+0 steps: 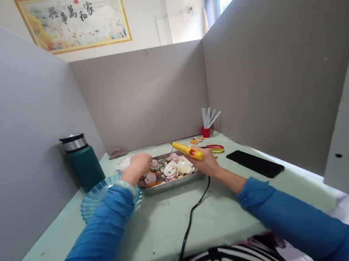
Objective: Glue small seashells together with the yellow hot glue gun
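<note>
My right hand is closed around a yellow glue gun whose nozzle points left and away, over the far side of a metal tray. The tray holds several small shells and decorative pieces. A black cord runs from the gun toward me across the table. My left hand is curled into a fist at the tray's left end, above the pieces; what it holds is hidden. A pale bangle sits on that wrist.
A blue ribbed glass dish lies under my left forearm. A green flask stands at the left wall. Red-handled scissors, a red cup of white sticks and a black phone lie to the right. Grey partitions enclose the table.
</note>
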Motion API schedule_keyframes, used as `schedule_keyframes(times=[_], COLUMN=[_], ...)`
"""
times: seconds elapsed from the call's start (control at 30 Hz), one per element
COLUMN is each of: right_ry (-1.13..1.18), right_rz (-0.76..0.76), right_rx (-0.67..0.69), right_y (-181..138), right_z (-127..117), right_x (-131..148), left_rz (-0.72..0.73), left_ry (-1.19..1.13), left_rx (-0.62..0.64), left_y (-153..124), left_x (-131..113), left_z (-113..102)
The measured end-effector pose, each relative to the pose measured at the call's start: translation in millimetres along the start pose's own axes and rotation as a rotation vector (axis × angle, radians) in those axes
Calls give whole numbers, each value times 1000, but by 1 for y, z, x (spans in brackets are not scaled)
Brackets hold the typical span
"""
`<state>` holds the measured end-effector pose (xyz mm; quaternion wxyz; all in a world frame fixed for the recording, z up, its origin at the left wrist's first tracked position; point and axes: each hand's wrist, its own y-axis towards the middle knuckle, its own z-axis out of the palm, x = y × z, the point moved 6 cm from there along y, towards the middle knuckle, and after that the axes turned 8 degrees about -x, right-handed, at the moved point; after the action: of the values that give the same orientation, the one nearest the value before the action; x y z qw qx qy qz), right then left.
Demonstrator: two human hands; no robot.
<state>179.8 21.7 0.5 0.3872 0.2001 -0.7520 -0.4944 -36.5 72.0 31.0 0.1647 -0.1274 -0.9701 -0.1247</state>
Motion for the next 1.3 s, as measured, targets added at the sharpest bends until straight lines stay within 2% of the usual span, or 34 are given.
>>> schedule_keyframes(times=[0.13, 0.27, 0.33, 0.43, 0.5, 0.57, 0.63, 0.7, 0.77, 0.87, 0.97, 1.1, 1.3], right_ry=[10, 8, 7, 1, -3, -2, -1, -5, -6, -2, 5, 21, 15], right_rz=[8, 10, 3, -7, -10, -10, -7, -5, -5, 2, 10, 14, 19], right_rx=[6, 14, 11, 12, 13, 19, 32, 36, 31, 23, 39, 48, 51], right_y=[-1, -1, -1, -1, -1, -2, -2, -2, -2, -2, -2, -2, -2], right_z=[1, 2, 2, 3, 3, 4, 5, 6, 5, 5, 5, 4, 4], right_x=[-2, -5, -5, -5, -5, -6, -7, -8, -8, -7, -6, -4, -5], left_rz=[80, 191, 162, 122, 76, 58, 61, 123, 196, 229, 254, 190, 183], left_ry=[-57, -151, -102, -35, -6, -11, -65, -133, -176, -193, -164, -180, -106], left_rx=[123, 309, 298, 196, 110, 83, 95, 149, 199, 303, 268, 301, 188], left_y=[-8, -21, -24, -20, -15, -10, -7, -7, -11, -20, -23, -19, -19], left_x=[-3, -20, -26, -32, -29, -21, -13, -11, -16, -28, -36, -25, -25], left_z=[3, 12, 13, 14, 14, 17, 18, 18, 16, 15, 12, 17, 11])
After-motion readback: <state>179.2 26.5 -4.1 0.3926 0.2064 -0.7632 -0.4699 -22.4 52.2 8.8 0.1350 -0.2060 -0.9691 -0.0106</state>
